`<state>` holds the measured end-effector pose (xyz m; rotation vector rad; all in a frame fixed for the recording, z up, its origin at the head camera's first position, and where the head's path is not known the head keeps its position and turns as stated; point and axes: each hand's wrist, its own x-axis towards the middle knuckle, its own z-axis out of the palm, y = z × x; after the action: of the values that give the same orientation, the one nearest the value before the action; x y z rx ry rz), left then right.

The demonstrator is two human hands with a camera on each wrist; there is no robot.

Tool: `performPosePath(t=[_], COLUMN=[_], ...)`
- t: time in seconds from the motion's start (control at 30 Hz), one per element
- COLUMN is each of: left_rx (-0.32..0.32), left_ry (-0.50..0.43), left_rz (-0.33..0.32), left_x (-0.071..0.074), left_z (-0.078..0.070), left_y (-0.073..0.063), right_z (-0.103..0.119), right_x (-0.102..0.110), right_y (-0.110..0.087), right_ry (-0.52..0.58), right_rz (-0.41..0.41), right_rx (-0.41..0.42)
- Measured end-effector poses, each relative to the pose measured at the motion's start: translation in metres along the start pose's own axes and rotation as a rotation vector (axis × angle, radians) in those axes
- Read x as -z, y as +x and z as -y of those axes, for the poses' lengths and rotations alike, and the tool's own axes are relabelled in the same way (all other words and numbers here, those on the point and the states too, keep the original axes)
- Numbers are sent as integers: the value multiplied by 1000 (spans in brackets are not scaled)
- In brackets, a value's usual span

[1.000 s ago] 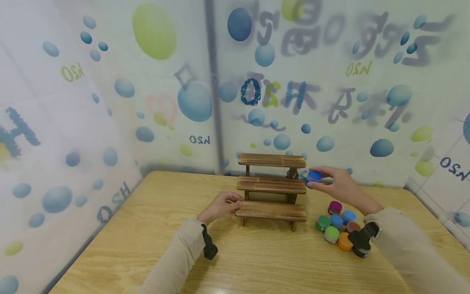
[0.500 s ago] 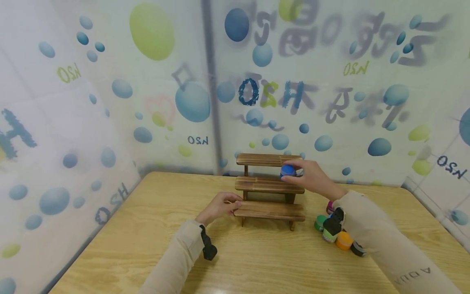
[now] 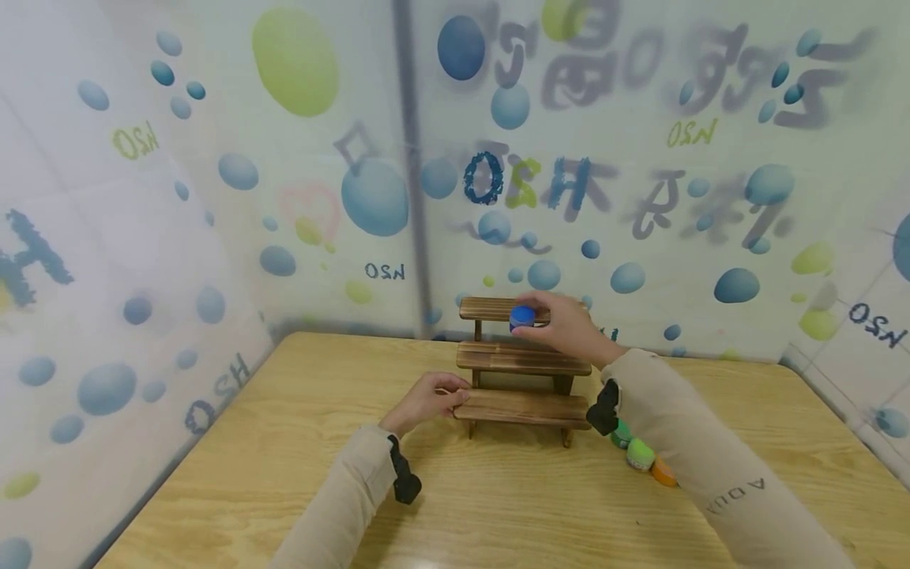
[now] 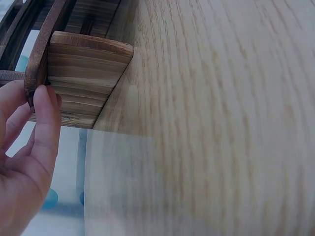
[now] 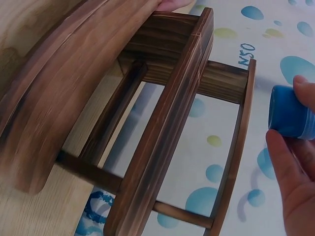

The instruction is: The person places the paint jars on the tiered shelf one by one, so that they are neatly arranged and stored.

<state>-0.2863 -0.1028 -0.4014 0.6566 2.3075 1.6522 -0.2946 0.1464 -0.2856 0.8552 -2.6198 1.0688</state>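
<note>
A small three-tier wooden shelf (image 3: 522,407) stands on the table, its steps rising toward the back wall. My left hand (image 3: 426,401) pinches the left end of its lowest step; the left wrist view shows the thumb and fingers on the dark wooden edge (image 4: 38,59). My right hand (image 3: 569,322) holds a small blue-lidded paint jar (image 3: 522,318) between thumb and fingers. In the head view the jar is in front of the top step, above the middle one. The right wrist view shows the blue jar (image 5: 288,112) apart from the wood.
Right of the shelf, several paint jars stand on the table, among them a green jar (image 3: 621,433), a light green jar (image 3: 640,454) and an orange jar (image 3: 664,471). The right sleeve (image 3: 697,442) covers others. A printed curtain (image 3: 341,292) hangs behind the table (image 3: 284,442).
My right hand has carried the blue jar leftward from beside the shelf's right end to before its upper steps, and slightly up. The left hand keeps its grip on the lowest step.
</note>
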Motion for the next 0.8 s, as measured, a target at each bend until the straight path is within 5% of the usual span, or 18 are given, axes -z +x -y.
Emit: performPosePath(t=[0.8], left_rx=[-6], left_ry=[21], left_rz=[-1], left_x=[-1], left_z=[3], left_y=[2], right_z=[3], right_x=[-30], right_y=[45], right_ry=[123], right_rz=[-59], right_rx=[-74])
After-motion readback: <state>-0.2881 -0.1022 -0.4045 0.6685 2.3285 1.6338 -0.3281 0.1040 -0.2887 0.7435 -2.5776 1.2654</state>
